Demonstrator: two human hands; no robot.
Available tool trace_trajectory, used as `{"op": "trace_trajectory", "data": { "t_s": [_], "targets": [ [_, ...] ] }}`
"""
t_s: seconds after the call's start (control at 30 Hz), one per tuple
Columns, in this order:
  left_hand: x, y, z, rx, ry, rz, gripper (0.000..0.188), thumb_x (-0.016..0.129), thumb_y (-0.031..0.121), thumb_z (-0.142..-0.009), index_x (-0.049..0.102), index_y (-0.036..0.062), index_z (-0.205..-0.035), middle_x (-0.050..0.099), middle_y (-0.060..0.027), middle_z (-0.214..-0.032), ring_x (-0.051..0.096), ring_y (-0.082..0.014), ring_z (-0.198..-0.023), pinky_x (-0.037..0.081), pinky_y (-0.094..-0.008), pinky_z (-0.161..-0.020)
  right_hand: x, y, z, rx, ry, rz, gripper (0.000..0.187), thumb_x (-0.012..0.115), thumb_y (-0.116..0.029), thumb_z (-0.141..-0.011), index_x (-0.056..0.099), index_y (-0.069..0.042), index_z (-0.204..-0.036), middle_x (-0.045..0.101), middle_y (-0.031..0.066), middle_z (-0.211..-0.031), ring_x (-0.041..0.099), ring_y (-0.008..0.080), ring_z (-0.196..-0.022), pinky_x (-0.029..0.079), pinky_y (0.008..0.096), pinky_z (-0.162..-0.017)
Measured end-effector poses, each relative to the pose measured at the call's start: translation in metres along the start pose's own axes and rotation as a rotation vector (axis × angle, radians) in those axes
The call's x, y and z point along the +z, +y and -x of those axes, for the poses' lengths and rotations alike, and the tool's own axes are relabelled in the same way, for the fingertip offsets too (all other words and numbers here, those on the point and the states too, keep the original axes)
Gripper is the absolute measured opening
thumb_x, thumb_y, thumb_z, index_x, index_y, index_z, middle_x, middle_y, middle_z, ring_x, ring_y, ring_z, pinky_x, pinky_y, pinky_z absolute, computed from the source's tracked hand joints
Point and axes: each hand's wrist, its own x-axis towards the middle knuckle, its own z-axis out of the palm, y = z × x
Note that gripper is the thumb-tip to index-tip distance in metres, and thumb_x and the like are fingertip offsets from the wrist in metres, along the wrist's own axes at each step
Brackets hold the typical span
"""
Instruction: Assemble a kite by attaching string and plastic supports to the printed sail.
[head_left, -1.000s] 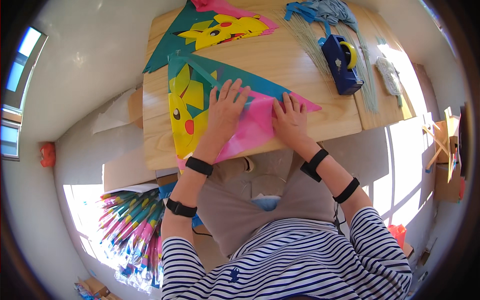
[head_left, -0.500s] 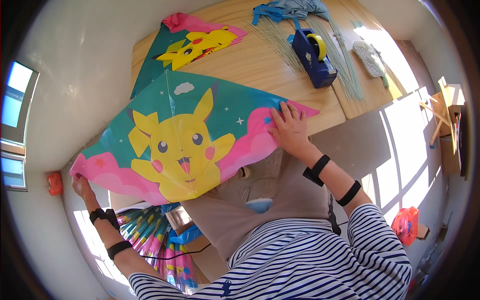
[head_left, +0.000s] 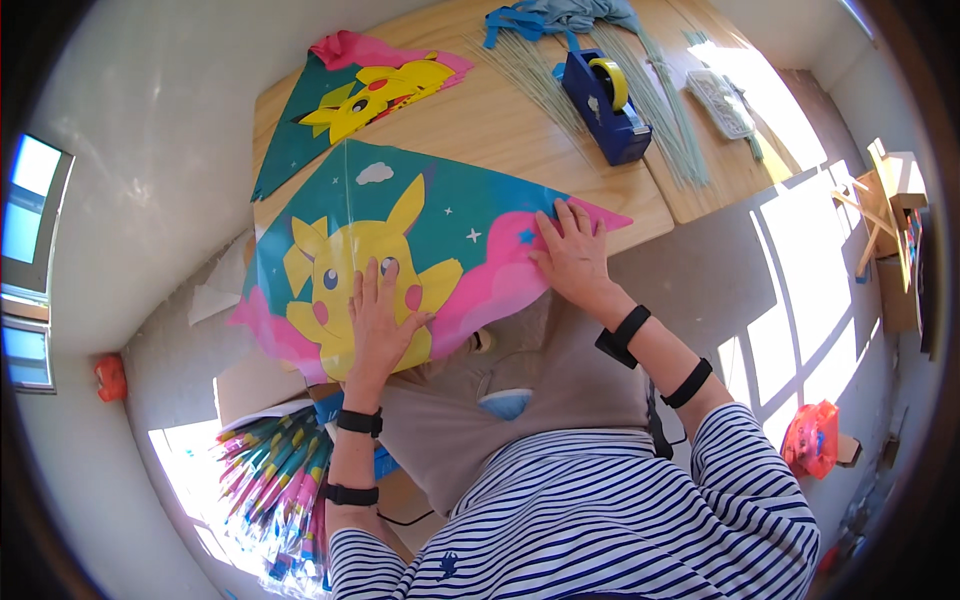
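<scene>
A kite sail (head_left: 445,230), printed teal and pink with a big yellow cartoon figure, lies over the table's near edge and hangs toward my lap. My left hand (head_left: 378,325) rests flat on the figure's face, fingers stretched out, holding nothing. Near the sail's right corner, my right hand (head_left: 575,255) presses on the pink part with fingers spread; this hand too is open. The sail's left corner droops free below the table edge. Behind it, more matching kite fabric (head_left: 370,100) lies folded on the wooden table (head_left: 440,125).
A blue tape dispenser (head_left: 603,110) with yellow tape stands at the back right, among thin pale rods (head_left: 655,110). Beyond are a clear box (head_left: 720,105) and blue cloth (head_left: 580,15). Bundled colourful kites (head_left: 275,480) stand at lower left. A red bag (head_left: 810,440) sits right.
My left hand has let go of the sail's left corner and moved right onto the printed figure. That corner has dropped and folded inward. My right hand has stayed nearly still.
</scene>
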Motion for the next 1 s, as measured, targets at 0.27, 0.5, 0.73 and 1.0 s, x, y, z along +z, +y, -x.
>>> {"op": "trace_trajectory", "data": {
  "t_s": [0.27, 0.5, 0.73, 1.0],
  "targets": [
    [-0.006, -0.028, -0.030, -0.155, -0.161, -0.159, 0.100, 0.086, 0.041, -0.066, 0.036, 0.0167, -0.150, 0.025, -0.0074, -0.160, 0.017, -0.0353, -0.149, 0.019, -0.0671, -0.112, 0.001, 0.011, 0.005, -0.057, 0.023, -0.067, 0.061, 0.072, -0.034, -0.081, 0.052, -0.012, -0.135, 0.041, 0.0179, -0.143, 0.037, 0.0377, -0.134, 0.033, 0.0657, -0.103],
    [-0.020, -0.062, -0.049, -0.123, -0.142, -0.132, 0.106, 0.090, 0.036, -0.060, 0.038, 0.0173, -0.150, 0.029, -0.0063, -0.160, 0.018, -0.0322, -0.150, 0.018, -0.0639, -0.115, -0.006, 0.013, -0.025, -0.007, 0.071, -0.140, 0.044, 0.072, -0.029, -0.081, 0.058, -0.007, -0.117, 0.054, 0.0160, -0.126, 0.051, 0.0328, -0.121, 0.046, 0.0501, -0.094],
    [-0.020, -0.058, -0.046, -0.125, -0.179, -0.104, 0.108, 0.090, 0.040, -0.057, 0.040, 0.0153, -0.149, 0.029, -0.0078, -0.159, 0.019, -0.0340, -0.149, 0.019, -0.0586, -0.117, 0.000, 0.082, -0.102, 0.376, 0.169, 0.109, 0.018, 0.070, -0.016, -0.080, 0.063, -0.006, -0.094, 0.068, 0.0126, -0.096, 0.072, 0.0318, -0.078, 0.057, 0.0388, -0.064],
    [-0.024, -0.046, -0.043, -0.075, -0.123, -0.208, 0.096, 0.088, 0.031, -0.062, 0.044, 0.0101, -0.146, 0.039, -0.0135, -0.153, 0.029, -0.0356, -0.144, 0.027, -0.0501, -0.115, -0.005, 0.088, -0.102, 0.238, 0.119, 0.032, 0.005, 0.065, -0.012, -0.078, 0.065, -0.007, -0.079, 0.070, 0.0160, -0.077, 0.071, 0.0329, -0.074, 0.055, 0.0410, -0.064]
  ]
}}
